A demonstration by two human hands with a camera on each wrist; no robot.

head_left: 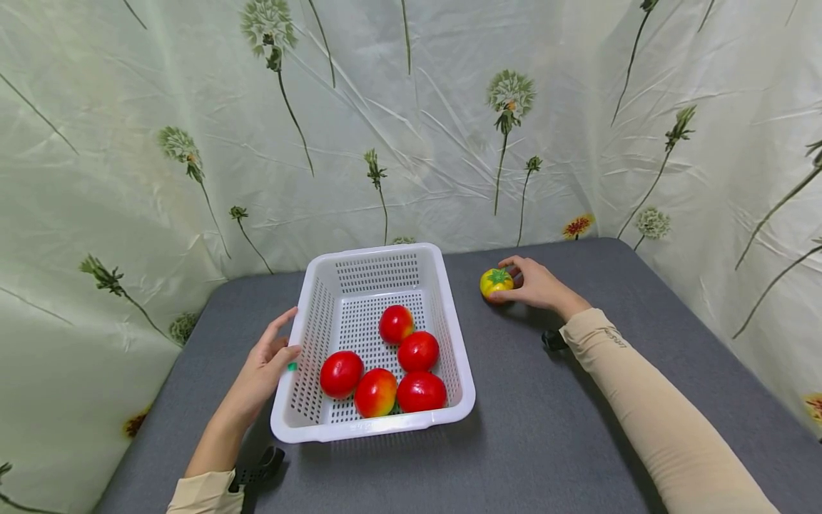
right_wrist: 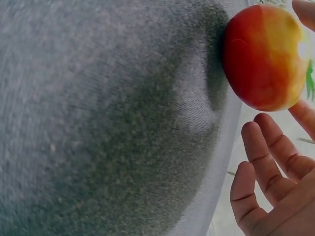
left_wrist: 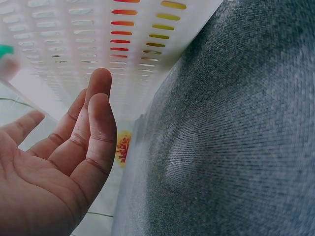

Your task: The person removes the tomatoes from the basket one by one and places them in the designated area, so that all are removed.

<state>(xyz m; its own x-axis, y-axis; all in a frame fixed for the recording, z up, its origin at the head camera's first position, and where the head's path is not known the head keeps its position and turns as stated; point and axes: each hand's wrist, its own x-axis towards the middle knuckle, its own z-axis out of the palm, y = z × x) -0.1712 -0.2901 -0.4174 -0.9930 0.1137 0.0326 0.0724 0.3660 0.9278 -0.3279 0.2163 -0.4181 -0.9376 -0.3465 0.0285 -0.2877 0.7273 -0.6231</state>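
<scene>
My right hand (head_left: 536, 287) pinches a tomato (head_left: 496, 283) between thumb and fingers on the right of the table. Its top is yellow with a green calyx; its underside, in the right wrist view, is red and orange. In that view the other fingers (right_wrist: 268, 169) are spread apart from the tomato. My left hand (head_left: 260, 368) rests at the left rim of a white plastic basket (head_left: 456, 343), thumb on the rim. Its fingers (left_wrist: 101, 128) lie loosely bent outside the slotted wall. Several shiny red tomatoes (head_left: 419, 351) lie in the basket, some with yellow patches.
A dark grey cloth covers the table (head_left: 514, 442). Behind and beside it hangs a pale curtain (head_left: 437, 178) printed with dandelions. Dark straps (head_left: 260, 467) sit at both wrists.
</scene>
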